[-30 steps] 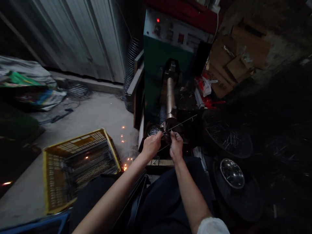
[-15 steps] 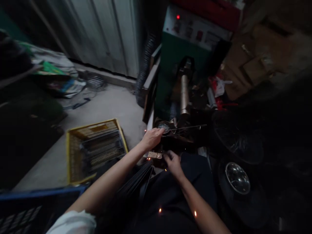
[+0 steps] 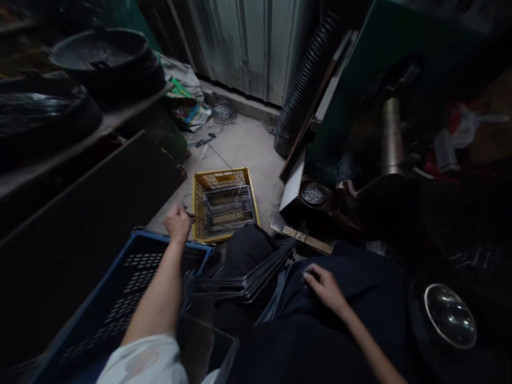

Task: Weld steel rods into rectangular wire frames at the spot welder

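Note:
My left hand (image 3: 178, 221) is beside the left wall of a yellow plastic crate (image 3: 197, 208), fingers curled closed around a thin bent wire (image 3: 219, 156). Faint and blurred, this wire reaches up past the crate's far rim. Bent wire frames (image 3: 230, 210) lie stacked inside the crate. Over my dark-clothed thigh hangs my right hand (image 3: 326, 288), loosely curled, with a gap between thumb and fingers and nothing seen in it. A bundle of similar bent wires (image 3: 248, 282) lies across my lap between the hands.
A blue crate (image 3: 116, 277) stands at my left, below a shelf with black round pans (image 3: 108, 58). On the right are a green machine (image 3: 360, 96) with a metal cylinder (image 3: 392, 133), a dish of small metal bits (image 3: 312, 194), a wooden block (image 3: 306, 238) and a shiny round lid (image 3: 450, 316).
My left hand has swung left from the machine to the yellow crate with the wire. My right hand has drawn back from the wooden block. The sparks are gone; the view has turned left.

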Demonstrator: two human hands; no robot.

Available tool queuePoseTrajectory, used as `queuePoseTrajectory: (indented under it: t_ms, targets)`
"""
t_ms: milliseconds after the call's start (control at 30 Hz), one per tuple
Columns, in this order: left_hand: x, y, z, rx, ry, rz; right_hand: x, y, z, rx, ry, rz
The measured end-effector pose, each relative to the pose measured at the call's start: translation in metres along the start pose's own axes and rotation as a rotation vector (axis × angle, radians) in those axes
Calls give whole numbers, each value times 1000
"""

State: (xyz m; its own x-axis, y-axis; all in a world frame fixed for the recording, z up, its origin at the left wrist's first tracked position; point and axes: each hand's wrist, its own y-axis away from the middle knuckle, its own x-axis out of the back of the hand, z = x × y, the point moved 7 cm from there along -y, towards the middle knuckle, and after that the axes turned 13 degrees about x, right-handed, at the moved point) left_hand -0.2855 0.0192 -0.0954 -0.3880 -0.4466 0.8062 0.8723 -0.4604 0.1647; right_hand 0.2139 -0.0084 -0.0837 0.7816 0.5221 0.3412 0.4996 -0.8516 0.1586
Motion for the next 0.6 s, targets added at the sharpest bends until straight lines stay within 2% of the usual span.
queuePoseTrajectory:
  t_ms: [67, 167, 267, 367, 467, 533, 600]
  targets:
    - [-15, -8, -27, 117, 67, -15, -3, 1, 0, -22, 28, -5]
    - [-47, -12, -51, 232, 137, -122, -8, 3, -1, -34, 96, -24]
    - [-72, -11, -62, 278, 155, -260, -10, 5, 0, -47, 118, -31]
    - [-77, 2, -60, 231, 135, -402, -6, 3, -1, -50, 128, -19]
    - [-61, 40, -43, 63, 125, -546, 9, -3, -10, -21, 193, 31]
    - [-43, 85, -24, -109, 115, -677, 25, -9, -18, 12, 243, 73]
    - [-28, 142, -6, -293, 60, -859, 43, -13, -24, 38, 281, 114]
